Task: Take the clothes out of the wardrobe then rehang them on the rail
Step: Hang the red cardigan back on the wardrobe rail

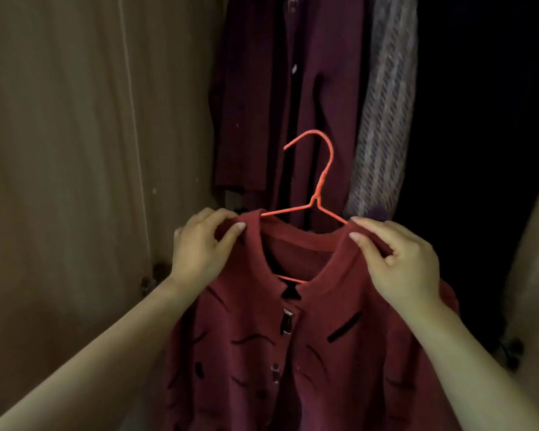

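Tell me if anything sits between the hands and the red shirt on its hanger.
Nothing does: the left hand and right hand pinch the red shirt at its shoulders, and the hanger hook stands free.

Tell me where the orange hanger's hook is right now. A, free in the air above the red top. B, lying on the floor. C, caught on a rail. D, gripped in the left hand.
A: the hanger stands with its hook bare and catching nothing above the top, while the left hand and the right hand pinch the top's shoulders.
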A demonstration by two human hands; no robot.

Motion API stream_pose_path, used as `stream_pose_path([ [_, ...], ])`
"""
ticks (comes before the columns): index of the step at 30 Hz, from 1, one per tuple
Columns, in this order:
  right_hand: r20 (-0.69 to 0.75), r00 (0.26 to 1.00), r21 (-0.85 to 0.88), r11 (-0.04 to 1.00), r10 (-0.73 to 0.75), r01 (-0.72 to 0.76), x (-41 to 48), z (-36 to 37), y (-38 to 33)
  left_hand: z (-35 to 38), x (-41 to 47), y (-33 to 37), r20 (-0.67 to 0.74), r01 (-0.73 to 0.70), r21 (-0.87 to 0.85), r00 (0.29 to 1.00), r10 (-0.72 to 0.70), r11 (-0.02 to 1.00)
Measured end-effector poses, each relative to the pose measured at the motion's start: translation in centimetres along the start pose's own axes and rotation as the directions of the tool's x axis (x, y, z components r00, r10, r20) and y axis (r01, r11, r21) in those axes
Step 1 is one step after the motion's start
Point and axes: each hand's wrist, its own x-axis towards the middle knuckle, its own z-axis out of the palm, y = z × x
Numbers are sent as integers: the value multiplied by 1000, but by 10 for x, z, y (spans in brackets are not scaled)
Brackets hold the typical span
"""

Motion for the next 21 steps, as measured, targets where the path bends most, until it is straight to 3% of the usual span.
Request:
stream_pose_path([
  [3, -96, 995, -34, 999, -37, 34, 76, 34, 7, 13, 84, -15, -103, -23, -56, 995, 17, 998],
  [11, -218, 975, -158, 987, -35, 0, 269, 99, 15, 42, 295, -56, -203, -190, -88, 965, 169, 978],
  [21, -346, 927, -283, 958, -148, 47, 450, 139, -1, 32, 461, -63, -441, -405, -249, 856, 270, 879],
])
